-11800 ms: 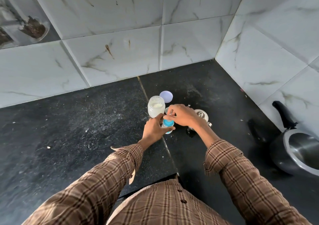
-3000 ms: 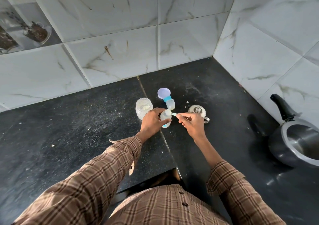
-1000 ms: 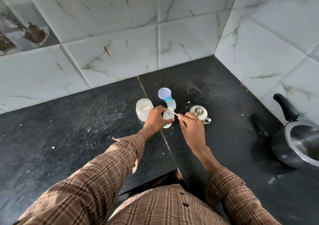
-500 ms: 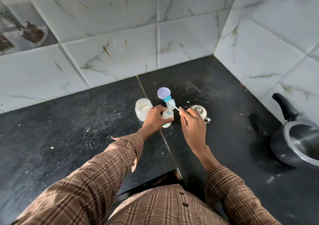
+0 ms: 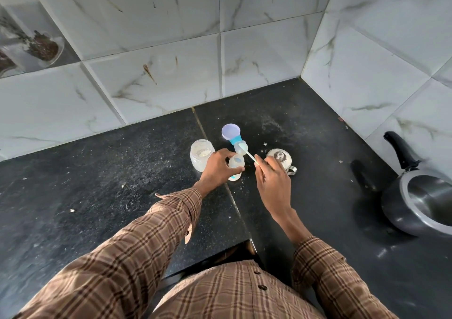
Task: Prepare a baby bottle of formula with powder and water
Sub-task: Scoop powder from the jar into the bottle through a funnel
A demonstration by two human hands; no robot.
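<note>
Bottle stands upright at bench centre, left hand grip curled round it. Right hand grip pinches spoon, bowl end at 11 o'clock, over the bottle mouth. Powder jar stands just beside, at bottle's 9 o'clock.

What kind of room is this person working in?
Most likely a home kitchen corner: a dark stone counter meets marble-look wall tiles, and a pressure cooker sits at the right.
</note>
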